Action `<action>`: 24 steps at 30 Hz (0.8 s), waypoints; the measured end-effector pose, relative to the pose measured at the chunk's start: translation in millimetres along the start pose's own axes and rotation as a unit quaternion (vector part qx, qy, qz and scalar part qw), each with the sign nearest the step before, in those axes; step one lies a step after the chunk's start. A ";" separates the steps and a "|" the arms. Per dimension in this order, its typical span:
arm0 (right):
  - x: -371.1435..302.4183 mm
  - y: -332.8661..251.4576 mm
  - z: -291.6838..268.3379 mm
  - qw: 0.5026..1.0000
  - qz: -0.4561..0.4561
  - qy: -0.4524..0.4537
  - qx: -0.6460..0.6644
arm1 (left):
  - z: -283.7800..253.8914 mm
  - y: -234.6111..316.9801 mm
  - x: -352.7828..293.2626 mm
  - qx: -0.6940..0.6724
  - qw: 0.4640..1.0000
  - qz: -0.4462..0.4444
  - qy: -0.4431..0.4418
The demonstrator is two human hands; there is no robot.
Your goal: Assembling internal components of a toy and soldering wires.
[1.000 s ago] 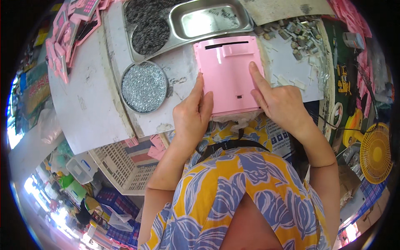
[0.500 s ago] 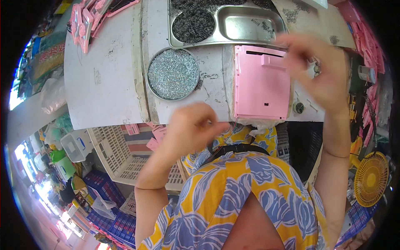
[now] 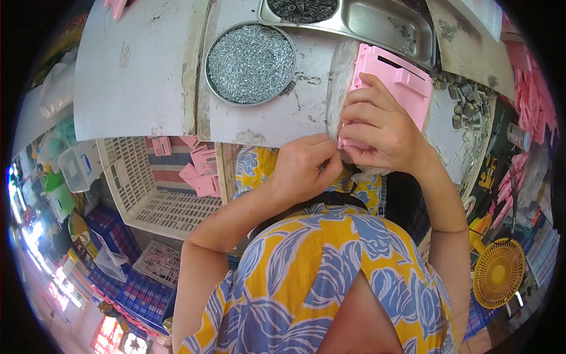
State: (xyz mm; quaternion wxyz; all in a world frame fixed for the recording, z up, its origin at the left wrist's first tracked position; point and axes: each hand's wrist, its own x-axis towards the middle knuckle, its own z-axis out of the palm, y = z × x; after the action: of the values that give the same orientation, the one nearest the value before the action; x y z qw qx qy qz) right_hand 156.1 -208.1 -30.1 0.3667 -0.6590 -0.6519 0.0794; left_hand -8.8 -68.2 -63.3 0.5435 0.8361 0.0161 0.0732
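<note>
Head view — pink panel [image 3: 415, 99] on stained table [image 3: 313, 113] — fan [image 3: 498, 274].

We recorded the plastic housing panel [image 3: 411, 91] as plain pale pink, with a dark slot [image 3: 396, 66] near its far edge. We found the screws [image 3: 250, 64] bright silver, the springs [image 3: 303, 9] black and the compartment tray [image 3: 383, 25] metallic grey. We noted the tabletop [image 3: 135, 76] as white, marked by grey and brownish smudges. The garment [image 3: 300, 259] bore blue-grey leaf shapes outlined in white on a yellow ground. We logged the lattice crate [image 3: 115, 183] as cream; the material [image 3: 168, 175] seen inside showed reddish and blue-grey stripes, and the loose pieces [image 3: 204, 165] there were pink. We observed the fan [image 3: 499, 274] as yellow and the stacked boxes [image 3: 141, 299] as blue.
</note>
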 end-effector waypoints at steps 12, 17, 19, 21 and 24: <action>-0.5 -1.5 0.5 1.000 0.014 0.004 0.018 | 7.0 -9.6 -7.2 0.049 0.998 0.023 0.029; 2.5 -2.7 1.6 1.000 0.019 -0.014 -0.007 | 7.7 -7.9 -7.7 0.076 0.995 0.055 0.019; 6.4 -3.3 3.3 0.999 0.021 -0.028 -0.029 | 4.9 -7.8 -10.1 0.124 0.991 0.051 -0.022; 6.0 -3.4 2.7 0.998 0.020 -0.041 -0.036 | 2.4 -4.3 -10.0 0.149 0.986 0.042 -0.059; 4.3 -2.8 -1.3 0.997 0.031 -0.069 -0.031 | -19.5 5.0 -6.7 0.141 0.975 0.061 -0.162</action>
State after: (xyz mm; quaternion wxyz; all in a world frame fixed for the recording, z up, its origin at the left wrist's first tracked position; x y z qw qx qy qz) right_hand 155.2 -205.0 -25.9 0.2980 -0.6829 -0.6568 0.1158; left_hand -18.4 -53.3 -51.7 0.4097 0.9046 -0.1134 -0.0331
